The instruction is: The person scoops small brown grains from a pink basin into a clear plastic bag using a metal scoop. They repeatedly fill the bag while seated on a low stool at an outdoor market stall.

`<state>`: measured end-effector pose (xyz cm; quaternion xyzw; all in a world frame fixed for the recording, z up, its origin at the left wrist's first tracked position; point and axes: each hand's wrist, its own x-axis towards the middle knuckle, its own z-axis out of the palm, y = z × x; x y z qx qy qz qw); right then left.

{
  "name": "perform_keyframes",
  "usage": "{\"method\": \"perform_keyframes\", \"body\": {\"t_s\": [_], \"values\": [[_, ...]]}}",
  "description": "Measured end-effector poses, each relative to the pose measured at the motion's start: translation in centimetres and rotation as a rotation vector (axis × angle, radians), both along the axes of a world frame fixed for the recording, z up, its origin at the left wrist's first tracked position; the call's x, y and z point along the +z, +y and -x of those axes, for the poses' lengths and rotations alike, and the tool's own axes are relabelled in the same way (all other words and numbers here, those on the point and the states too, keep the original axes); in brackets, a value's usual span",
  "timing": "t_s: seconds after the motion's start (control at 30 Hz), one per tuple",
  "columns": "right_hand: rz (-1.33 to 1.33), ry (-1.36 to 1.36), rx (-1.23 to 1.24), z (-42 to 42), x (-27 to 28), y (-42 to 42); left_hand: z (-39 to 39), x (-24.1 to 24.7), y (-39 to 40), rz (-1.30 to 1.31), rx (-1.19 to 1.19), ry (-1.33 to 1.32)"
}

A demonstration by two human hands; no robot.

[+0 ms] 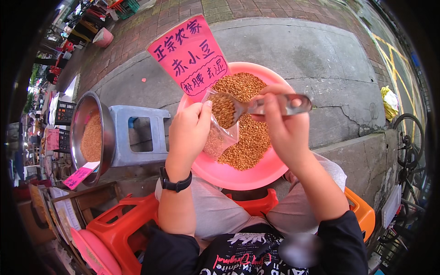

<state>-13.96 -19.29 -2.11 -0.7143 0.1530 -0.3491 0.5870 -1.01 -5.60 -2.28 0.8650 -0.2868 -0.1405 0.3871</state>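
Note:
My left hand (187,135) holds a clear plastic bag (228,137) by its mouth over a pink plastic basin (237,181). Some contents show through the bag's lower part. In my right hand (290,132) is the handle of a metal serving spoon (287,104). Its bowl, slightly blurred and heaped with small brown beans (221,110), is at the bag's mouth. More loose beans (249,147) lie in the basin below both hands. A pink card sign (189,56) with handwriting stands at the basin's far left rim.
To the left, a metal bowl (109,137) of pale grain is beside a blue plastic stool (120,134). Red (117,220) and orange (364,213) stools flank me. A low concrete wall (364,158) and a bicycle (409,147) are at right.

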Motion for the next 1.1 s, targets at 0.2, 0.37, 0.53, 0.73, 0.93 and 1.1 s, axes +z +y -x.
{"method": "perform_keyframes", "body": {"t_s": [0.2,0.37,0.53,0.73,0.93,1.1], "values": [[0.49,-0.15,0.035,-0.6,-0.6,1.8,-0.6,-0.1,0.6,-0.024,0.032,0.005],[0.471,-0.161,0.111,0.0,0.0,0.6,-1.2,0.4,1.5,-0.007,0.07,0.017],[0.134,-0.252,-0.055,-0.1,1.0,-2.4,-1.7,1.5,3.5,0.036,0.135,-0.051],[0.065,0.08,-0.116,0.4,0.0,-4.8,-3.2,2.0,6.2,0.148,0.236,-0.048],[0.514,0.147,-0.005,-0.3,-2.1,-4.7,-2.3,2.0,5.7,0.001,0.113,-0.044],[0.514,0.147,0.002,-0.6,-1.8,-4.5,-1.6,3.0,5.3,-0.077,0.103,0.003]]}}
